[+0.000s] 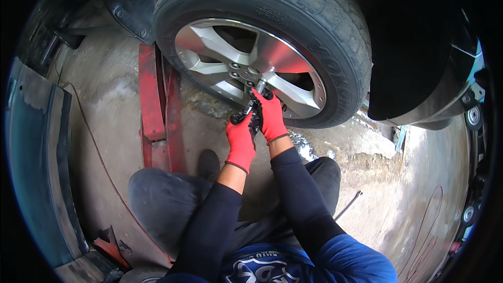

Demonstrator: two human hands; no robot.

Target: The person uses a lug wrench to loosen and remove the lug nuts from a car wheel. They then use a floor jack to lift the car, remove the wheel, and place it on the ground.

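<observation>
While both hands work low on the wheel, the person's left grip, a hand in a red glove with dark fingertips, is clasped around the black end of a slim hand tool with a silver metal socket. The right grip, gloved alike, closes around the same tool just behind that socket. The socket reaches the lower part of the hub of a silver five-spoke alloy wheel, which sits straight ahead of the knees inside a worn black rubber tyre. Silver lug nuts show to the left of the socket; whether it is fully seated cannot be told.

To work it well, the socket should probably sit square and deep over its nut, with the right grip steadying the neck in line and the left grip guiding the rear end. A tilted tool could slip, round the nut's corners or mark the spokes. Fingers are best clear of the spoke openings. Left of the wheel, a red steel beam stands near, so elbows and knees need room beside it.
</observation>
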